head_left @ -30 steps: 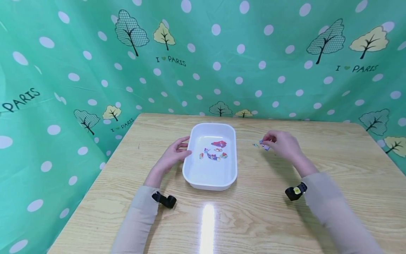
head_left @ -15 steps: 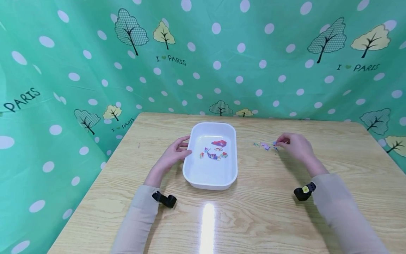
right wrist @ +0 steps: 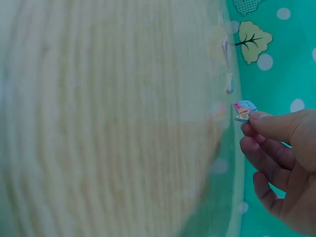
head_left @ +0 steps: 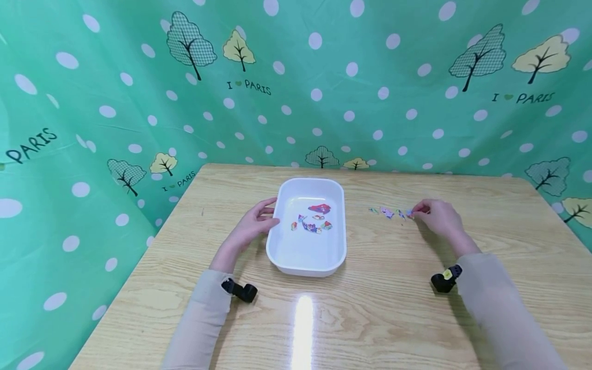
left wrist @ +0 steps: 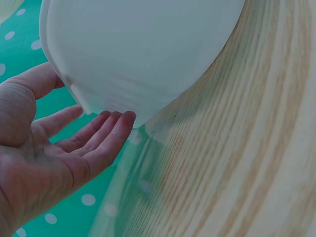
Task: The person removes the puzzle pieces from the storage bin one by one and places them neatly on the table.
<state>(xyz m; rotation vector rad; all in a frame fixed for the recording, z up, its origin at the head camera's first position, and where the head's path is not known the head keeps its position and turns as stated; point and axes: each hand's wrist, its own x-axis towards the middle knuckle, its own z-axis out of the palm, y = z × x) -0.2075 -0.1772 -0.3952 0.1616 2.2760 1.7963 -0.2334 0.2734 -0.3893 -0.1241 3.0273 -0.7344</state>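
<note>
Rightward along the worktop (head_left: 379, 298), the right hand (head_left: 439, 218) has shifted since the earlier frame, while the left hand and the white tray (head_left: 305, 254) show no clear change. Thumb and fingertips of the right hand pinch one small printed piece (right wrist: 244, 111) narrowly, at the right end of a short row toward the worktop's far edge; whether it touches the surface I cannot tell. Left of it lie a narrow bluish piece (head_left: 401, 214), a pinkish-purple piece (head_left: 386, 212) and a thin greenish scrap (head_left: 373, 210). On the tray's left side the left hand (head_left: 253, 223) sets its thumb at the rim, other fingers bent against the outer wall. So slight a grip leaves little margin: the piece could slip or flutter away if the thumb rolls. Because the bluish piece lies just beside it, a low sweep back toward the left might drag the row out of line. Should the left hand pull or lift, the loose cutouts (head_left: 319, 208) on the tray floor would probably slide together toward a corner.
</note>
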